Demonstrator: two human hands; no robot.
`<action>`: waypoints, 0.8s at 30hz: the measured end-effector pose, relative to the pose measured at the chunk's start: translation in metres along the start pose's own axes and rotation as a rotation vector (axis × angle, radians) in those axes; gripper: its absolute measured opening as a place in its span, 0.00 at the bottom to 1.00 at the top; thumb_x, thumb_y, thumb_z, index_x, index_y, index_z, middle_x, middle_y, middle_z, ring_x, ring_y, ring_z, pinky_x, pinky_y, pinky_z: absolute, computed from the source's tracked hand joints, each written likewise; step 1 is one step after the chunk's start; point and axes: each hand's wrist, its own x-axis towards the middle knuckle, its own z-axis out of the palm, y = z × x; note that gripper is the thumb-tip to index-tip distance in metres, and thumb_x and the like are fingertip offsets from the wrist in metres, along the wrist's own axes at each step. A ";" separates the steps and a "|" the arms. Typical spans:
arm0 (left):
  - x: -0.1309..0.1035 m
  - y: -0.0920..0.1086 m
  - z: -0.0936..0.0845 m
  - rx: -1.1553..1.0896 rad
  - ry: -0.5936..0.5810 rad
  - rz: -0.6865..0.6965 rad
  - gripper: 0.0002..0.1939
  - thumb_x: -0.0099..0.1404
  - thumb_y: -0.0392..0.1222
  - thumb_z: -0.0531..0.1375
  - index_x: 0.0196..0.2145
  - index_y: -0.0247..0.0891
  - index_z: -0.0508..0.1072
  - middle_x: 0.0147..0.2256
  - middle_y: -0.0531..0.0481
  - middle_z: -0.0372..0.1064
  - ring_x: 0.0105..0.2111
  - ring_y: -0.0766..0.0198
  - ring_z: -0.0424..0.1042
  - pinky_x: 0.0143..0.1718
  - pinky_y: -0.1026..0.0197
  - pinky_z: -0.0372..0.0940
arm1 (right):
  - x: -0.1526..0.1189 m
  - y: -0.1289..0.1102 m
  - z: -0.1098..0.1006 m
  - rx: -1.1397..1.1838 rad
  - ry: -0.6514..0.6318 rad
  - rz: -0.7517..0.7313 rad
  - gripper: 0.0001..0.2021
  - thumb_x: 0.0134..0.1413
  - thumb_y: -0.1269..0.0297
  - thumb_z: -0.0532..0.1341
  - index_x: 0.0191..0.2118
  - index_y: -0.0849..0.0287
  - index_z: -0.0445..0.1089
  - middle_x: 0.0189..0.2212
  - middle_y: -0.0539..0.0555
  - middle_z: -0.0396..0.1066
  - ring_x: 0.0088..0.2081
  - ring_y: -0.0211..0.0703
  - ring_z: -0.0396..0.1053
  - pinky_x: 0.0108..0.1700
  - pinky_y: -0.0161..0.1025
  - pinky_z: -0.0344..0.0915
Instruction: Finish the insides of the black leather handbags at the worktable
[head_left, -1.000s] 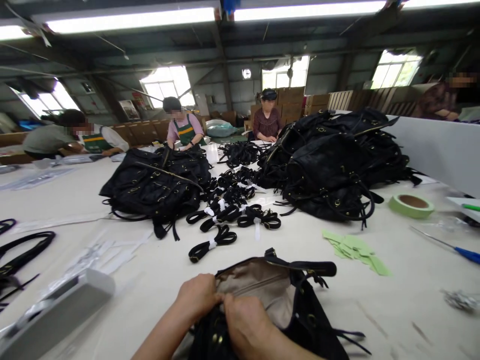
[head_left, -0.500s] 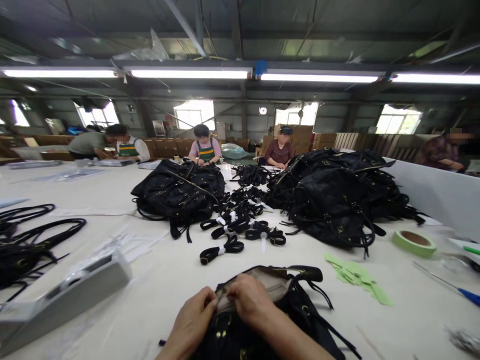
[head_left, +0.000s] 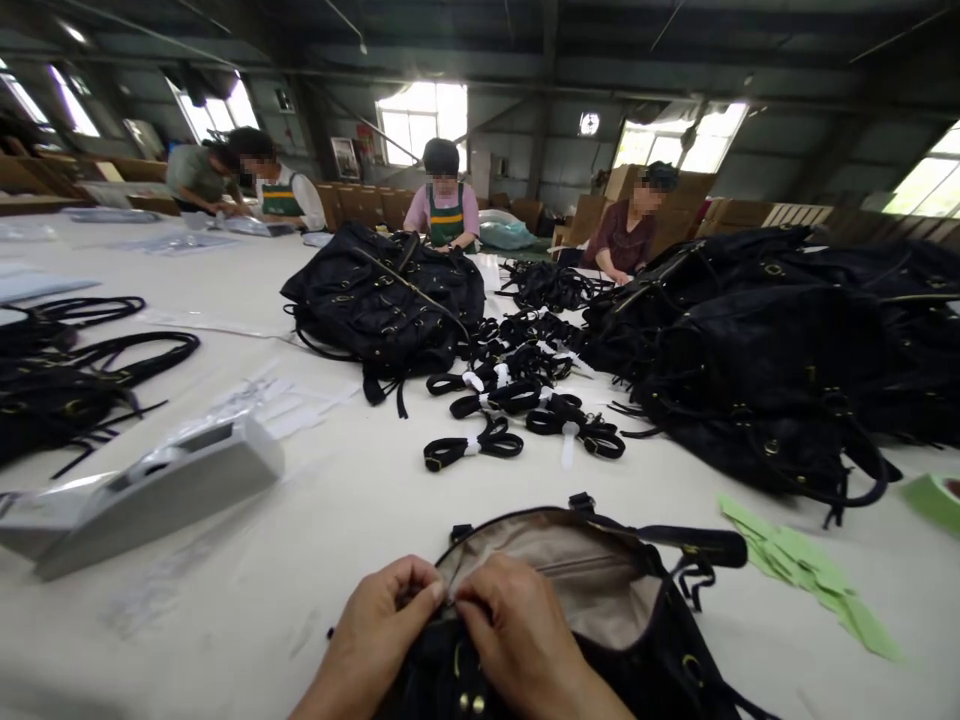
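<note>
A black bag (head_left: 675, 640) with a beige lining (head_left: 600, 585) lies open at the bottom centre. My left hand (head_left: 390, 620) pinches the bag's left rim, thumb against the curled fingers. Just to its right, my right hand (head_left: 517, 620) is closed on the same edge, its fingertips at the lining. Both hands are nearly touching. What exactly lies between the fingertips is too small to tell. Gold rings and studs show on the bag's front below my hands.
A grey tape dispenser (head_left: 165, 490) stands left. Bundled black straps (head_left: 472, 445) lie beyond the bag, between piles of black bags (head_left: 390, 300) (head_left: 772, 380). Green paper pieces (head_left: 810, 570) and a green tape roll (head_left: 934, 500) are right. Several people work across the table.
The view has tilted down and turned. The bag's mouth shows wider, with more lining visible. My right hand has drawn back slightly from inside the opening to the rim.
</note>
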 end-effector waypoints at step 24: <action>0.000 -0.006 -0.002 0.094 -0.009 0.006 0.18 0.60 0.57 0.56 0.30 0.39 0.73 0.27 0.53 0.71 0.32 0.59 0.69 0.34 0.63 0.62 | 0.015 -0.006 -0.001 -0.065 -0.136 0.026 0.08 0.51 0.72 0.57 0.27 0.57 0.72 0.28 0.52 0.73 0.33 0.43 0.71 0.32 0.34 0.56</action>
